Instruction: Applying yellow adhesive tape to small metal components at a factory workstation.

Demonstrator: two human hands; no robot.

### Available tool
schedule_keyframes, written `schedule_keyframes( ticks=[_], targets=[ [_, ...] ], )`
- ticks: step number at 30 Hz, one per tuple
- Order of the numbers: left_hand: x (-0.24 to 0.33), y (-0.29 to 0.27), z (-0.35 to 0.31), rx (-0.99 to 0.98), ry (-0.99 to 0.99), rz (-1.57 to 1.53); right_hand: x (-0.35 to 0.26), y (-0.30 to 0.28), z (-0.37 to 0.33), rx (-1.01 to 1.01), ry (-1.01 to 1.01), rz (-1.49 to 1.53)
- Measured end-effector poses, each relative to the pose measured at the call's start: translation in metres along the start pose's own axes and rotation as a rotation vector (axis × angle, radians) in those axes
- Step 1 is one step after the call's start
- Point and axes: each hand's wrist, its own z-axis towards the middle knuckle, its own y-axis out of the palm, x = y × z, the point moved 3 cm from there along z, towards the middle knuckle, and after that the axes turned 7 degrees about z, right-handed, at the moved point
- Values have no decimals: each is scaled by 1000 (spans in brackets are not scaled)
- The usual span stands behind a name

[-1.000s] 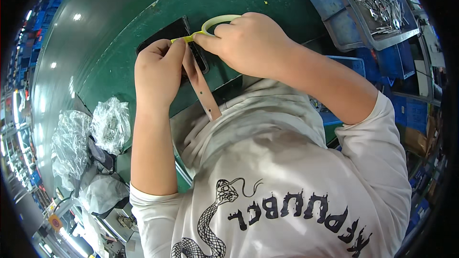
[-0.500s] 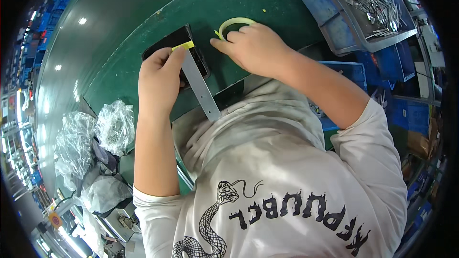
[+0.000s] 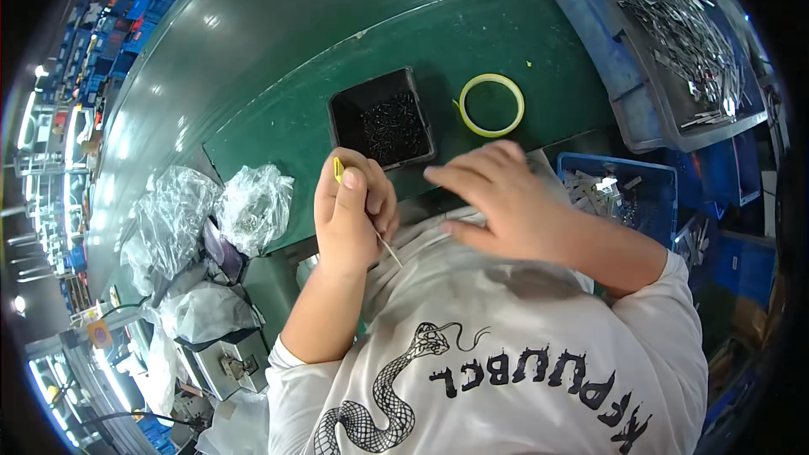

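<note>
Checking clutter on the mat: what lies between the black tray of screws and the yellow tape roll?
Nothing: the head view shows only bare green mat between the black tray and the tape roll.

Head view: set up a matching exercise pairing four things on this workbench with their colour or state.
Things:
1. tape ring
2. square tray
3. left hand
4. right hand

States:
a. black, filled with small dark parts
b. open, fingers spread
c. yellow, flat on the green mat
d. closed around a thin strip with a yellow end

Pairs: 1-c, 2-a, 3-d, 4-b
</note>
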Motion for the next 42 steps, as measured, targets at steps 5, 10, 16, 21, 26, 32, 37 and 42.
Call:
schedule_keyframes(
  ticks=[5,10,16,21,26,32,37,42],
  targets=[
    [-18,25,4,-105,64,-36,-5,42,-16,-445,551,997],
    [-32,52,9,-405,89,224,3,32,-39,-347,399,861],
    [-47,62,0,-647,13,613,73,-2,-143,66,105,227],
    [-64,6,-11,-465,-151,571,115,-51,-294,171,745,-280],
    [-67,-24,-12,-295,-163,554,101,-121,-300,641,493,-534],
    [-57,17,-11,-483,-41,936,82,-252,-137,580,171,-666],
    [-64,12,-18,-552,135,1116,174,-293,-61,-21,837,-769],
    [-62,4,-28,-552,212,1209,259,-277,-73,-404,816,-947]
  ],
)
